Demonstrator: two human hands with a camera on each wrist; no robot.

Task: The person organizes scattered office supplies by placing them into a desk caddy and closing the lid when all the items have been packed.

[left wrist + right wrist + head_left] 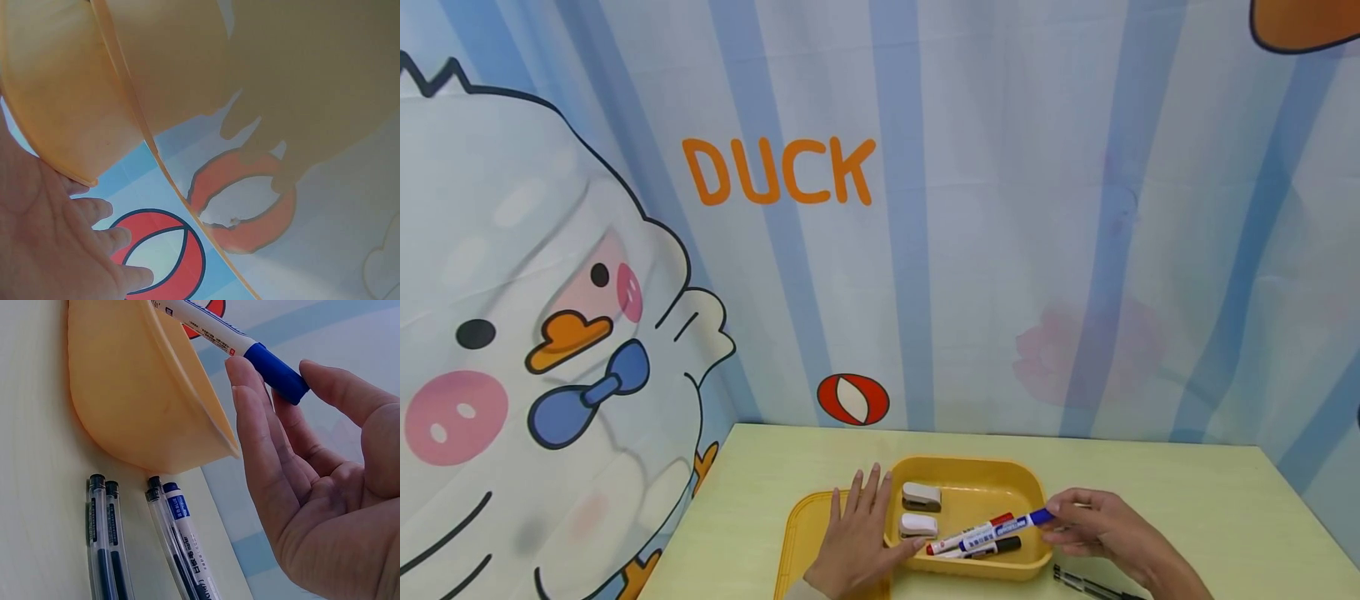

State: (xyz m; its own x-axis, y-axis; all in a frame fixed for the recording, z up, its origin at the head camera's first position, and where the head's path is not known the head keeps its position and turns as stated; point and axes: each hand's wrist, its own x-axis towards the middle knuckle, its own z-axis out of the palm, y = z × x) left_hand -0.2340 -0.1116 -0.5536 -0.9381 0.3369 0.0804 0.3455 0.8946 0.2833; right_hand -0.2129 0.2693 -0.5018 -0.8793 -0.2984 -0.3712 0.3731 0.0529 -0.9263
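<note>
Lid (797,533): partly covered by the left hand (861,533), reaching out leftward from it.
Left hand: I see fingers spread straight beside the tray (977,479), gripping nothing.
Tray: between both hands.
Staplers (919,525): two, in the tray, just right of the left fingers.
Red marker (935,548), black marker (1009,545): in the tray, between the hands.
Blue marker (1002,531): slants from the right fingertips over the tray.
Right hand (1108,533): half open, thumb and fingers pinching the blue cap.
Pens (100,540): below the right hand.

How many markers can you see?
4: red marker and black marker in the tray, blue marker in the right hand, second blue marker on the table; others may be hidden.
</note>
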